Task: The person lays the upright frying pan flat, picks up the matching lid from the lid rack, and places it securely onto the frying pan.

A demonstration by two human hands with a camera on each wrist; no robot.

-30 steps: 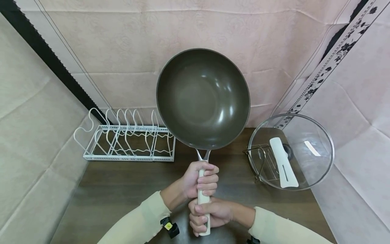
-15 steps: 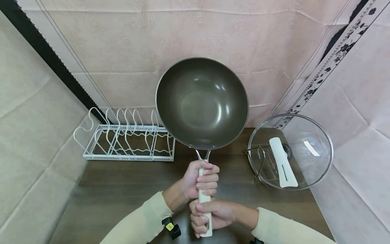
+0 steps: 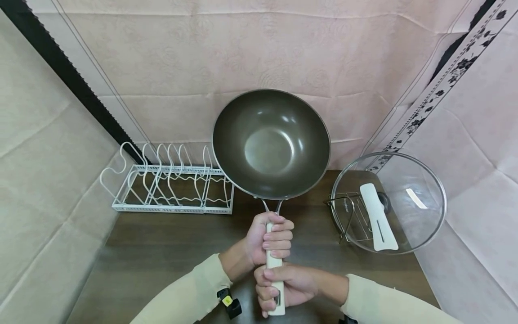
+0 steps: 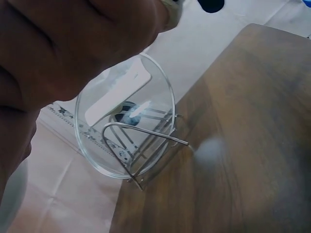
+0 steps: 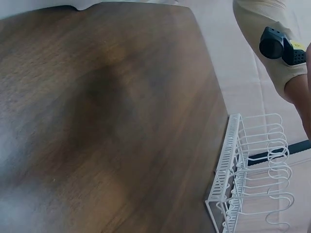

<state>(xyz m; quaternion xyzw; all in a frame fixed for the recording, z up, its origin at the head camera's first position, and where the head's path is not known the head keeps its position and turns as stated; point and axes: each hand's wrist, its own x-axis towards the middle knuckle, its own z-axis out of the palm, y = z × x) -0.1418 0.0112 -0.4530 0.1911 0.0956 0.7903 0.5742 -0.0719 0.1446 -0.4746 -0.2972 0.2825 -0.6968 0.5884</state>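
A deep, dark-coated wok (image 3: 270,139) with a cream handle (image 3: 275,258) is held up in front of the back cloth in the head view, its inside facing the camera. My left hand (image 3: 270,239) grips the upper handle, just below the metal fork that joins it to the pan. Lower down, my right hand (image 3: 283,288) wraps round the handle's end, its thumb lying across the front. In the left wrist view the left hand (image 4: 68,53) fills the upper left corner. The wok's handle is mostly covered by the fingers.
A white wire dish rack (image 3: 174,209) stands at the back left of the wooden table (image 3: 170,252). At the right, a glass lid (image 3: 422,216) leans in a wire stand (image 3: 348,216), with a white spatula-like piece (image 3: 378,218) across it. Cloth walls enclose the table.
The wok's top rim has come down in the head view and the pan looks rounder and more tilted back. Both hands keep their grip, shifting slightly right.
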